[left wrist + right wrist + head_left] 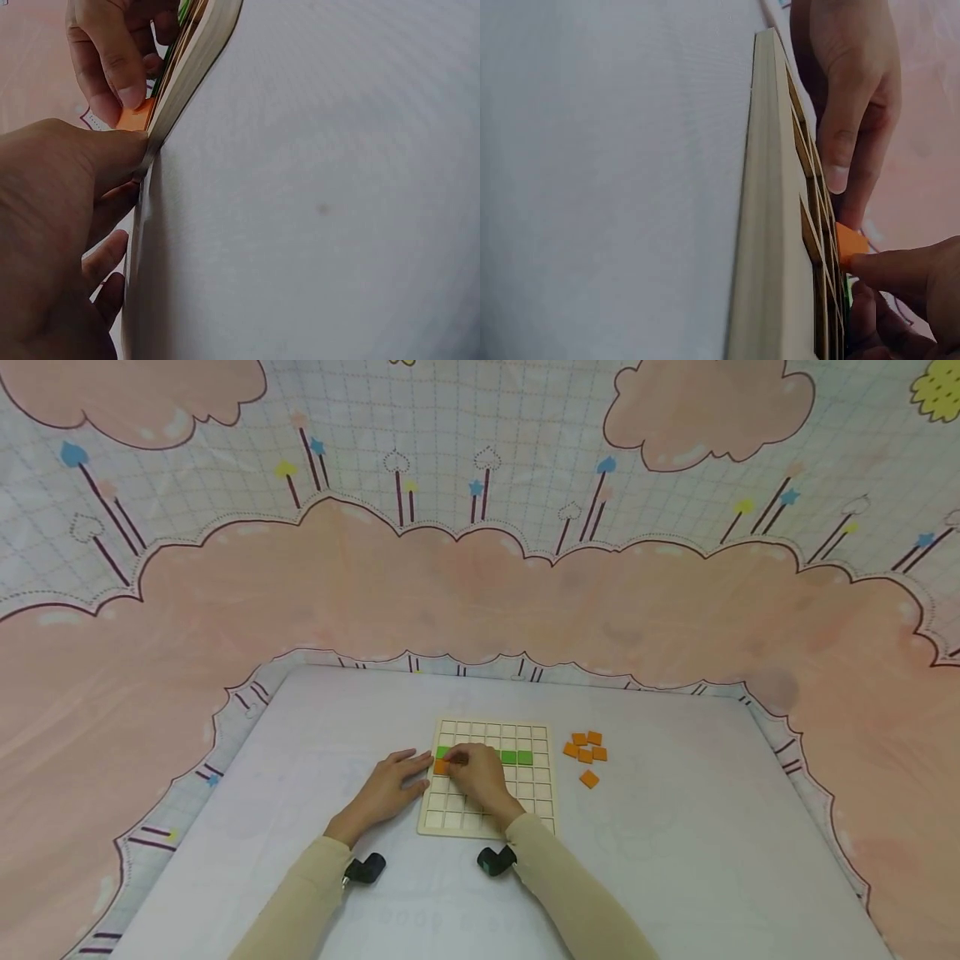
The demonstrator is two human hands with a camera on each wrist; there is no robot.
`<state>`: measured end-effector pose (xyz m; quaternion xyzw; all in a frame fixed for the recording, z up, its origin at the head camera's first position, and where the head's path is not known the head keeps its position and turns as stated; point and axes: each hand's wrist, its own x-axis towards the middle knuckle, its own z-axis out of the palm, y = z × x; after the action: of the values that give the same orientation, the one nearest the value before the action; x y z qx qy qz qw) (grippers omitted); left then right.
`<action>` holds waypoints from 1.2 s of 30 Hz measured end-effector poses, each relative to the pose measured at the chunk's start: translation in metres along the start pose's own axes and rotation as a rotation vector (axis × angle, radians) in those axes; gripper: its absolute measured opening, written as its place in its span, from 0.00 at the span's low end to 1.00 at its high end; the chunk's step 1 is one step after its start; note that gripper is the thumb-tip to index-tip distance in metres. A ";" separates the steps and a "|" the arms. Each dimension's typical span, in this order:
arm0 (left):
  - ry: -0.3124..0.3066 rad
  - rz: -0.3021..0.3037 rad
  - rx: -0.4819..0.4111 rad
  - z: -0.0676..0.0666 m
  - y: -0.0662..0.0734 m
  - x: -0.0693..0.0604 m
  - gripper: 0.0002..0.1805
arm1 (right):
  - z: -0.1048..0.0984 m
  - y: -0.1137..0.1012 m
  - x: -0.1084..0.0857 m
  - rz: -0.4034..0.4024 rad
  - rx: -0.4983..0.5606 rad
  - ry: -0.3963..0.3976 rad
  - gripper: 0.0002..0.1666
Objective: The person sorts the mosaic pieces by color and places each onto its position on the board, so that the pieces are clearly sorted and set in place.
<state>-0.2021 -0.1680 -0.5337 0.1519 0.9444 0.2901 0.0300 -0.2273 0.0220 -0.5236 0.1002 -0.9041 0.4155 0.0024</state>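
A pale wooden grid board [525, 791] lies on the white table, with a row of green tiles [517, 757] partly hidden behind my right hand [480, 774]. That hand reaches over the board and pinches a square orange tile [439, 767] at the left column, just below the green row. In the left wrist view the orange tile [135, 116] stands tilted up from the board's surface. My left hand [387, 787] rests at the board's left edge with fingers extended. Its thumb [120, 146] touches the rim close to the tile.
Several loose orange tiles [585, 756] lie on the white table [675, 827] right of the board, one [588, 779] set apart nearer me. A patterned pink-and-white cloth [480, 593] hangs behind and around the table. Each wrist carries a black camera [497, 861].
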 end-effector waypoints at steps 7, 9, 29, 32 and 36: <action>0.007 0.009 -0.007 -0.001 0.000 -0.001 0.27 | -0.005 -0.003 -0.001 0.019 -0.014 -0.034 0.08; 0.010 0.013 -0.011 -0.001 0.001 -0.001 0.27 | -0.007 -0.003 -0.001 0.029 0.012 -0.048 0.08; -0.001 -0.021 -0.001 0.001 0.001 0.000 0.28 | -0.045 -0.012 -0.013 -0.042 0.200 -0.042 0.11; -0.004 -0.035 -0.006 0.000 0.002 0.000 0.28 | -0.052 -0.010 -0.017 -0.065 0.203 -0.028 0.12; -0.005 -0.042 -0.009 0.000 0.003 0.001 0.28 | -0.061 -0.005 -0.020 -0.074 0.196 -0.001 0.12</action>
<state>-0.2017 -0.1651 -0.5321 0.1324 0.9461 0.2931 0.0390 -0.2116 0.0680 -0.4821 0.1335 -0.8549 0.5013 0.0072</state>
